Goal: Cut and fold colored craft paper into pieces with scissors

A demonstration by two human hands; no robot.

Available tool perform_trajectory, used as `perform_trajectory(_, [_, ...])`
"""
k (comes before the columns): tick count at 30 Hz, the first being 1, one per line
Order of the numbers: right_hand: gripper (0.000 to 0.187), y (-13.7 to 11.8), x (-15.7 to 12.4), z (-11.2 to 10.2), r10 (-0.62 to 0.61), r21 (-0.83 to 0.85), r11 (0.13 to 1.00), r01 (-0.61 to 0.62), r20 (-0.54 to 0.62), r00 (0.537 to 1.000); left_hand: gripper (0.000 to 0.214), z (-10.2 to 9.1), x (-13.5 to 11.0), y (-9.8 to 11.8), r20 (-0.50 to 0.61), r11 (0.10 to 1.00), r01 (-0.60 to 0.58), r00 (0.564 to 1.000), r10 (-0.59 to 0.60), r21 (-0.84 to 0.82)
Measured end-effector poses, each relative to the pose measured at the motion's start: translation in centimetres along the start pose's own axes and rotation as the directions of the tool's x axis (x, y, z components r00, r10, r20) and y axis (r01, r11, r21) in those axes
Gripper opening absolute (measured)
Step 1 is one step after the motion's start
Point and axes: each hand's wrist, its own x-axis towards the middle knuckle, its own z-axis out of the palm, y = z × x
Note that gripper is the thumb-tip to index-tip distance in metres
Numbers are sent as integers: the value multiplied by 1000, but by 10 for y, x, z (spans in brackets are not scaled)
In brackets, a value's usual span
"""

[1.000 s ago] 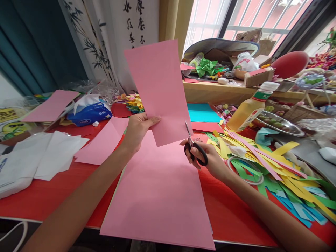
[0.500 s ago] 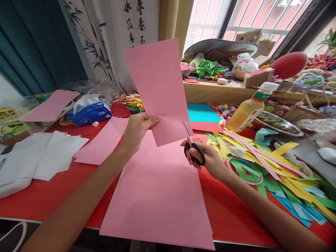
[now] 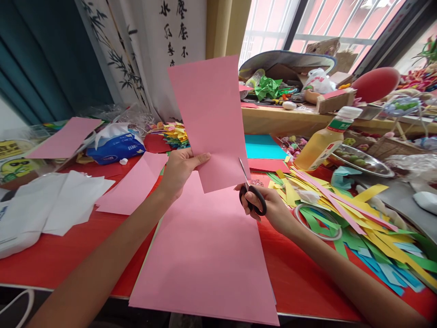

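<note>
A sheet of pink paper (image 3: 213, 109) stands upright in the air, pinched near its lower left edge by my left hand (image 3: 184, 171), thumb on the near face. My right hand (image 3: 261, 200) is closed around the black handles of a pair of scissors (image 3: 253, 199). Their blades point up across the sheet's lower right corner; whether they have cut into it I cannot tell. Under both hands lies a stack of large pink paper (image 3: 208, 255), reaching over the table's front edge.
On the red table (image 3: 307, 282), coloured paper strips (image 3: 372, 228) and a tape roll (image 3: 317, 222) lie at right, near a juice bottle (image 3: 322, 139). At left are more pink sheets (image 3: 134, 187), a blue tissue pack (image 3: 116, 148) and white tissues (image 3: 75, 198). A cluttered sill (image 3: 293, 116) runs behind.
The top of the held pink sheet has swung slightly right and down. Both hands keep nearly the same place, and the scissors have hardly moved.
</note>
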Motion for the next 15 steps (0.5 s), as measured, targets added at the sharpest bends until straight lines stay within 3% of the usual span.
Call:
perform_trajectory(10, [29, 6, 1, -1, -67, 71, 995, 65, 17, 998, 21, 0, -1, 1, 22, 1000, 16, 1000, -16, 9])
perform_trajectory(15, [33, 5, 0, 0, -41, 45, 998, 40, 9, 999, 21, 1, -1, 2, 10, 999, 29, 1000, -29, 15])
